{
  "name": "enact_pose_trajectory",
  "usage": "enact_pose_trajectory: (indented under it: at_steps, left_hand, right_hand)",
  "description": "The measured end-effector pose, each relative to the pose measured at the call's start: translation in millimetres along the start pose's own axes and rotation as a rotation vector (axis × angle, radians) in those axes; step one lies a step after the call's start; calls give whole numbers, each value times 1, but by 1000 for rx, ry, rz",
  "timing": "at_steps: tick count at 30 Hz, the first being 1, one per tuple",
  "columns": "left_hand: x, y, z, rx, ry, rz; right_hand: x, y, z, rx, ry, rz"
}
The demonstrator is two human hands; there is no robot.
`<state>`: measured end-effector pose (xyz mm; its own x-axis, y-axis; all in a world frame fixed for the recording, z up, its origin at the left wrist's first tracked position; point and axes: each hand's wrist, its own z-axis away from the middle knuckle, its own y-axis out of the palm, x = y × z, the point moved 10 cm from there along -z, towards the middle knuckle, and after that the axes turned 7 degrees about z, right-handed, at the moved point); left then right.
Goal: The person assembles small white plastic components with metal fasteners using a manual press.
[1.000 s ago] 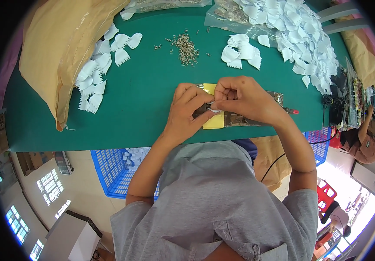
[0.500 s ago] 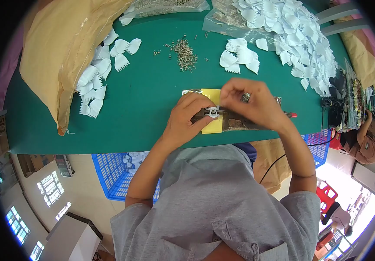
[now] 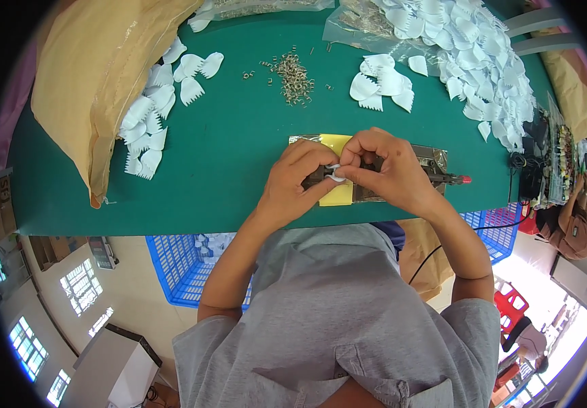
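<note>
My left hand is closed, its thumb and fingers pinching a small white claw clip piece over a dark bench fixture. From the other side my right hand closes on the same piece, thumb and fingertips meeting the left ones. Fingers cover most of the piece, so anything small between them is hidden. A yellow strip crosses the fixture below the fingertips. To the right, a red-tipped lever sticks out of the fixture.
Small metal springs lie heaped beyond my hands. White toothed clip halves form a small group, a big pile at right and another beside a brown paper sack. A blue basket stands below the table edge.
My right hand has come down and left, from above the fixture to the white piece, and now pinches it. The left hand has stayed put. The red-tipped lever shows more.
</note>
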<state>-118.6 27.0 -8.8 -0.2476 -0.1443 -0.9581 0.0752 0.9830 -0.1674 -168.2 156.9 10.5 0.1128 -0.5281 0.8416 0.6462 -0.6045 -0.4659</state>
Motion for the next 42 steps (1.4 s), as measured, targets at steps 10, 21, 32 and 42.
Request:
enact_pose_trajectory:
  at_steps: [10,21,32,42]
  left_hand:
    - [-3,-2,1,-17,-1,-1]
    - [-4,2,2,4,-25,-6]
    - [-4,1,-2,13,-2,-9]
    - [1,-1,0,-5,-57,28]
  right_hand:
    - [7,-17,-6,0,-63,-34]
    - [3,-79,-131,-397,-347,615]
    - [0,-56,-165,-186,-546,1019]
    - [25,-40,8,-222,-154,80]
